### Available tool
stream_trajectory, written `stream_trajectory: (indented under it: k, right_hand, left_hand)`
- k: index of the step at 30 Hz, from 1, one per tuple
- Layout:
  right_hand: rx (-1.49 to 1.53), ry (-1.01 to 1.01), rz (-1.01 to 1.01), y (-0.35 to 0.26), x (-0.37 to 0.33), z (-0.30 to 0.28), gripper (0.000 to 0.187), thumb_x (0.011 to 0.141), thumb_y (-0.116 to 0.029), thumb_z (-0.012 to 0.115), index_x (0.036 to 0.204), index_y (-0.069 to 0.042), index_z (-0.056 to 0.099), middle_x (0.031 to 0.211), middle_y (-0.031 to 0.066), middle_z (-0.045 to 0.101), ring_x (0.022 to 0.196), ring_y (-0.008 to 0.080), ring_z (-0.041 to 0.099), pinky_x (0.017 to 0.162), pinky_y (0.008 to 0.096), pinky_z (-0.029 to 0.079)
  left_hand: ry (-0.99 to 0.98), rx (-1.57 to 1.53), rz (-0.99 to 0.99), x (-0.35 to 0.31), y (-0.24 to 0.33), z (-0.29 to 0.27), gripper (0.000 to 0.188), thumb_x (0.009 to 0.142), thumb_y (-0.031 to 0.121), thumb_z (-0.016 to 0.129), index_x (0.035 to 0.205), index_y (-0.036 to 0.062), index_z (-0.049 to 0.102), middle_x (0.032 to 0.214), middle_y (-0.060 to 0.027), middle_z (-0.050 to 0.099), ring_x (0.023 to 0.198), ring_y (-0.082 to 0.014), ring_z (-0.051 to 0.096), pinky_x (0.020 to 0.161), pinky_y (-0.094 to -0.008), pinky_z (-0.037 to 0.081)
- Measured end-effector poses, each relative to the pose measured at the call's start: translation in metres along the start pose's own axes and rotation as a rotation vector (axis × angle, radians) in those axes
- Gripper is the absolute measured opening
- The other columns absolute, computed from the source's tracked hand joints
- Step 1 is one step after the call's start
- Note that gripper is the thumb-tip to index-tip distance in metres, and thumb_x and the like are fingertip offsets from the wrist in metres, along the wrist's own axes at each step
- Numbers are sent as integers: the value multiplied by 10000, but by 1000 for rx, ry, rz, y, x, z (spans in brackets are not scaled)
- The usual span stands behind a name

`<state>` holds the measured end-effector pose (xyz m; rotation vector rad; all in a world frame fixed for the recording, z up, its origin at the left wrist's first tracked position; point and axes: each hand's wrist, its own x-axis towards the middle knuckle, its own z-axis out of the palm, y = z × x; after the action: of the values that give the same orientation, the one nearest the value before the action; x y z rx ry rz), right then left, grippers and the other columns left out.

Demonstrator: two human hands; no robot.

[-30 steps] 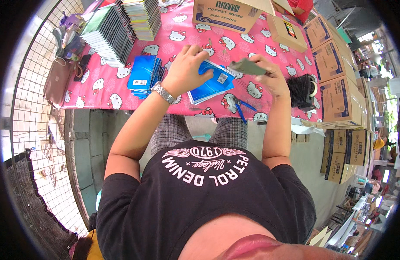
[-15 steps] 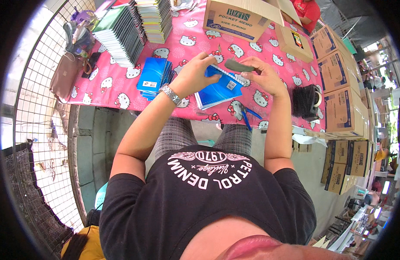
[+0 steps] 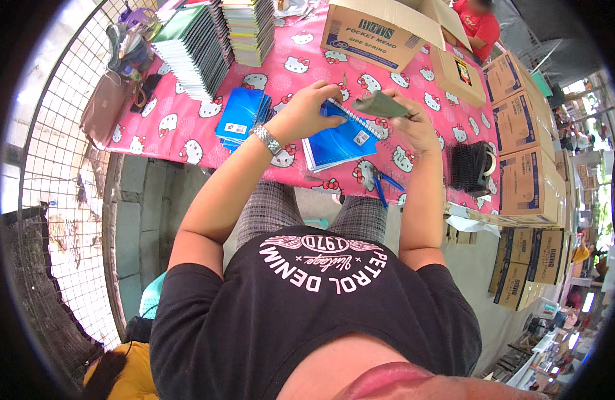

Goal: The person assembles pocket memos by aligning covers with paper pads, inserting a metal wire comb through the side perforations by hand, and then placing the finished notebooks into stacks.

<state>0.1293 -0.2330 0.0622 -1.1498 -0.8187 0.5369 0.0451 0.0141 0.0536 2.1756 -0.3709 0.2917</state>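
Note:
My left hand (image 3: 314,113) pinches a blue notebook (image 3: 337,143) near the top of its white spiral binding (image 3: 351,115). The notebook lies slanted on the table before me. Close to the binding's other end, my right hand (image 3: 414,127) is closed on a folded grey-green piece (image 3: 379,104) that looks like cloth. Its exact material is hard to tell. Blue-handled pliers (image 3: 381,185) lie just below the notebook. On the left, beside my wrist, rests a small stack of blue notebooks (image 3: 239,120).
A pink patterned cloth (image 3: 187,130) covers the table. Tall stacks of spiral notebooks (image 3: 194,57) stand at far left, cardboard boxes (image 3: 367,37) at the back. Black coils (image 3: 469,163) and a tape roll sit at right. A person in red (image 3: 477,30) is beyond.
My right hand has turned slightly with the grey-green piece, which shows a broader face and sits a little farther right. My left hand keeps its pinch on the notebook. The view has shifted slightly.

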Motion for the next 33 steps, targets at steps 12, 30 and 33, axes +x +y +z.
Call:
stream_trajectory:
  k: [12, 30, 33]
  right_hand:
    - [-1166, 336, 393, 82, -40, -63, 370, 812, -120, 714, 1164, -23, 650, 1130, 145, 628, 1073, 259, 594, 923, 355, 456]
    - [-1336, 599, -368, 33, 14, 103, 210, 791, -224, 714, 991, -162, 694, 1176, 36, 572, 1182, 281, 457, 1011, 459, 282]
    - [-1328, 630, -348, 38, 18, 120, 117, 750, -239, 741, 809, -153, 689, 1139, 26, 568, 1162, 291, 444, 1010, 472, 270]
  left_hand:
    - [59, -221, -269, -1, 0, 1, 267, 847, 121, 722, 1079, 18, 641, 762, -57, 650, 623, -101, 611, 558, -248, 486]
    - [366, -549, -308, -25, -20, 40, 167, 888, 69, 675, 1037, -5, 683, 776, -26, 652, 671, -68, 614, 586, -233, 528]
    - [474, -365, -263, -33, -8, 36, 149, 852, 63, 701, 977, -16, 688, 749, -45, 648, 653, -86, 634, 569, -240, 519]
